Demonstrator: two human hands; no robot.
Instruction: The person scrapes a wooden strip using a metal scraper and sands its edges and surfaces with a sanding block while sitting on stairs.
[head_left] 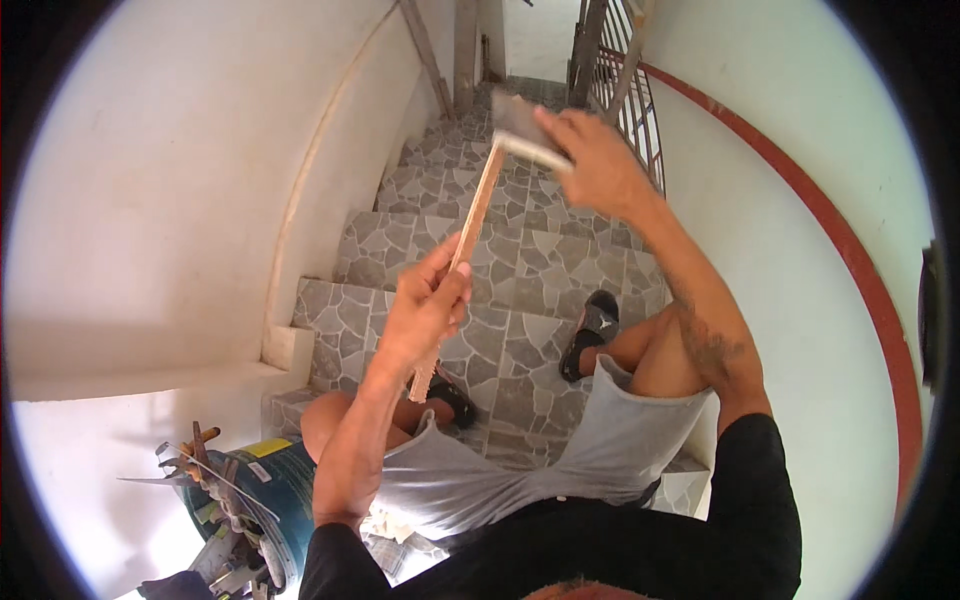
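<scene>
My left hand (428, 310) is closed round a long, thin wooden strip (478, 210). The strip slants up and away from me, its rough lower end (422, 384) poking out below the hand. At the strip's far tip, my right hand (603, 168) grips a flat grey rectangular piece (520, 122) with a thick pale edge. Thumb and fingers hold it from the right, and its left corner meets the tip. Whether it presses on the strip I cannot tell. Motion blurs this piece and the right fingers, so its exact kind is unclear.
Stone-patterned tiled steps (420, 235) descend ahead between a white wall (170, 220) and a curved wall with a red band (800, 180). A metal railing (640, 110) stands at far right. Beside my left leg is a dark green bucket (290, 480) full of hand tools.
</scene>
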